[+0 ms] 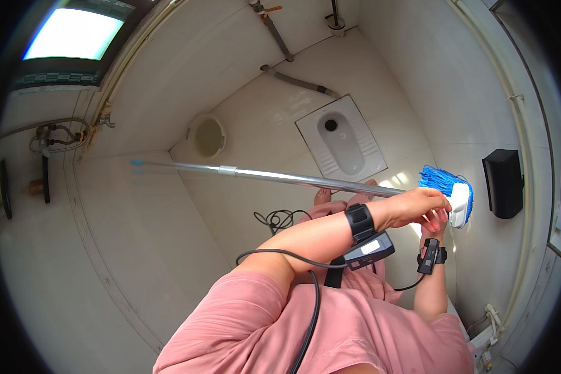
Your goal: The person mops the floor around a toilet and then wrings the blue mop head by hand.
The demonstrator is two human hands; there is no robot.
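A long-handled scrub brush (321, 181) lies tilted across my front, its silver pole reaching far to the left. At the right end are a white head (459, 204) and blue bristles (441, 179). My left hand (417, 207) reaches across to the right, its fingers curled at the joint of pole and head. Just below it, my right hand (434, 225) is raised to the same joint, fingers bent against the white head and partly covered by the left hand. Black devices are strapped to both wrists, and a black cable trails from the left one.
A white squat toilet (343, 140) is set in the floor ahead. Left of it stands a round bucket (209, 137) holding water. A grey hose (302, 83) runs along the far wall. A black box (503, 184) hangs on the right wall; a tap (107, 119) juts from the left.
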